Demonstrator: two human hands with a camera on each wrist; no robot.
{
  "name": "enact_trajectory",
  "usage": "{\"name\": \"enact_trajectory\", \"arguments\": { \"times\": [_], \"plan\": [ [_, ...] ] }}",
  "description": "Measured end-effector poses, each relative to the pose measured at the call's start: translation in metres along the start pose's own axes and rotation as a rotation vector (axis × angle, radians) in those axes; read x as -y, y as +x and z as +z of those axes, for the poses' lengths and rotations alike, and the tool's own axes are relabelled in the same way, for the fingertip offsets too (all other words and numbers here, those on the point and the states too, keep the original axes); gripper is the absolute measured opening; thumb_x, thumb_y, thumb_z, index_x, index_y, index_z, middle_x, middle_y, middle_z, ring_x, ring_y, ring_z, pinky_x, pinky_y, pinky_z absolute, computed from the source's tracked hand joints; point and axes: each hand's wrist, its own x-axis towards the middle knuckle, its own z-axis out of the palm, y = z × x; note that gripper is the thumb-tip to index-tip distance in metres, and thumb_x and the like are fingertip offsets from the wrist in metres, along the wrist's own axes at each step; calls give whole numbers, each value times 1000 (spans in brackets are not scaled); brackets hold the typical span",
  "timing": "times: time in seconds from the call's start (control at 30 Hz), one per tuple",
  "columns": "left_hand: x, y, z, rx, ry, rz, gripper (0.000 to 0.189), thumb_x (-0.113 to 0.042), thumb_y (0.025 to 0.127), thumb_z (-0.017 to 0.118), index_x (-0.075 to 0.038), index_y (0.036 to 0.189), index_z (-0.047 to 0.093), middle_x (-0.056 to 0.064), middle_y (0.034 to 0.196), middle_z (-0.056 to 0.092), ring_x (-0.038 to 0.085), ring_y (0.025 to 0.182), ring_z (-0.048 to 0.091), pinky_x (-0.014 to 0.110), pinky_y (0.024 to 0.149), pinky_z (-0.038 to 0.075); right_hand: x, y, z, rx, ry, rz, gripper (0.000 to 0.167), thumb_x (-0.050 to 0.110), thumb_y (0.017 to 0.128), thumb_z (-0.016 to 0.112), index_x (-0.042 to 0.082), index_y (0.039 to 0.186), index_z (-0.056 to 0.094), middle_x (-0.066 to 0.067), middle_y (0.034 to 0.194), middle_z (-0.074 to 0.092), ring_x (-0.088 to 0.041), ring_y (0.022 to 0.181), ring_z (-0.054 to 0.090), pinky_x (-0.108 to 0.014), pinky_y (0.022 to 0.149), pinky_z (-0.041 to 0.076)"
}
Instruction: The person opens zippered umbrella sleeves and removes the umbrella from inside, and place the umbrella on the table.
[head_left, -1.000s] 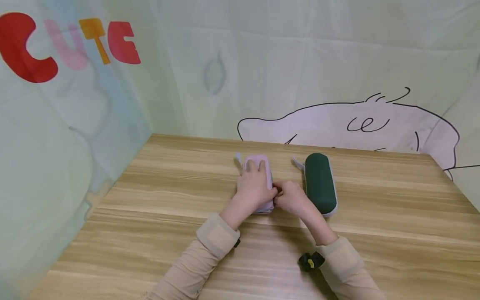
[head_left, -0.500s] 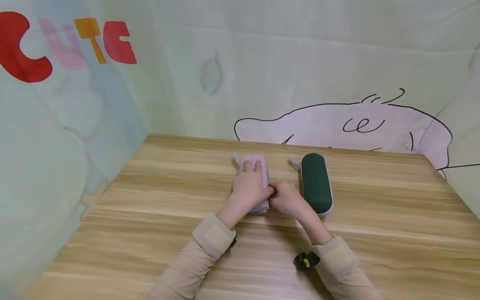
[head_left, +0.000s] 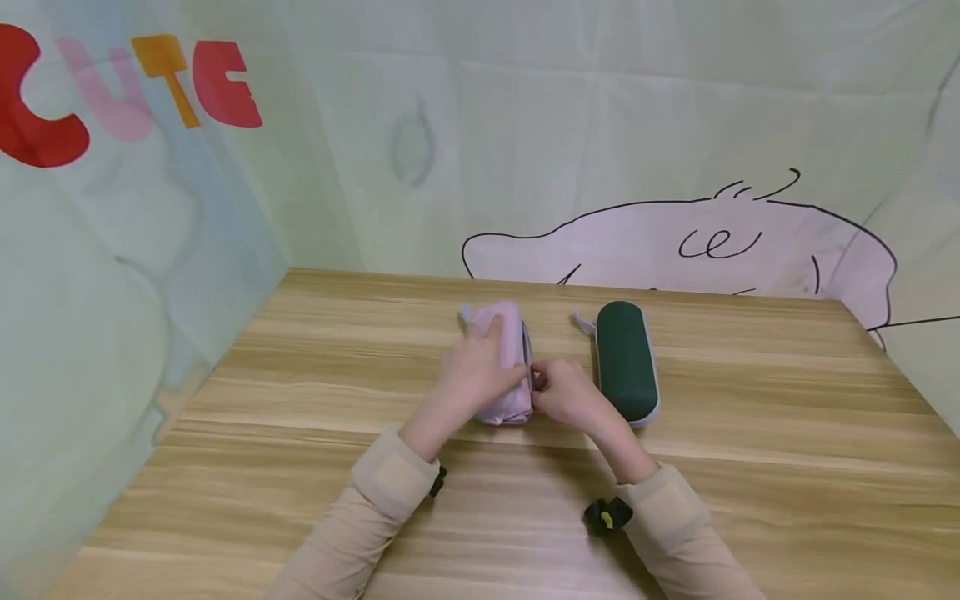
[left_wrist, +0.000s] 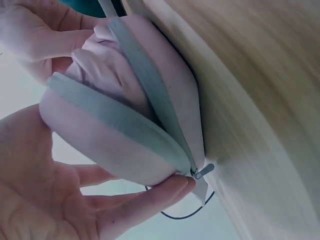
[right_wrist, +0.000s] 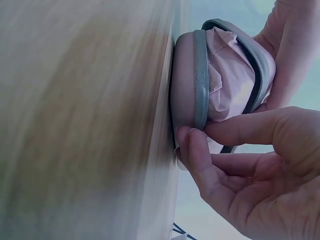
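Observation:
A pink zip case (head_left: 512,342), perhaps for pencils or glasses, lies on the table with its grey zip undone along the right side and front. My left hand (head_left: 471,367) holds the upper shell from above and the left, fingers toward the far end. Beside the zip pull (left_wrist: 204,171) is a left fingertip (left_wrist: 182,186). From the right, my right hand (head_left: 568,390) pinches the rim of the lower shell between thumb and fingers. Crumpled pink lining (right_wrist: 227,75) shows in the gap between the shells. The inside of the case is hidden.
A dark green case (head_left: 626,362) with a pale edge and strap lies right of my right hand. The wooden table (head_left: 300,367) ends at a pale cloth wall (head_left: 525,125) printed with letters and a cartoon outline.
My left hand has shifted left and tipped the upper shell up on its right side, widening the gap. The right hand stays at the case's right edge.

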Motion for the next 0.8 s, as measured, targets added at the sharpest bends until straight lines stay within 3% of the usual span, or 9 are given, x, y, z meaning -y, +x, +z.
{"name": "enact_trajectory", "arguments": {
  "times": [0.27, 0.53, 0.8],
  "plan": [
    [8, -2, -4, -24, -20, 17, 81, -47, 88, 62, -4, 149, 32, 29, 135, 52, 40, 105, 63, 49, 81, 53, 0, -1, 0, -13, -22, 6, 41, 4, 80, 63, -7, 120, 62, -13, 92, 73, -19, 77, 61, -28, 68, 49],
    [16, -5, -8, -26, -50, 9, 79, -46, 89, 59, -4, 150, 31, 29, 133, 54, 37, 103, 64, 47, 79, 53, 1, -1, 0, -34, 35, 30, 35, 9, 89, 55, -5, 120, 63, -10, 80, 66, -13, 61, 53, -23, 57, 41],
    [21, -8, -12, -10, -56, 10, 78, -47, 90, 55, -6, 151, 29, 28, 126, 59, 38, 104, 64, 47, 80, 53, 3, 1, -2, -126, 64, 49, 38, 17, 90, 59, -3, 122, 62, -12, 95, 69, -19, 79, 61, -28, 67, 49]
  ]
}}
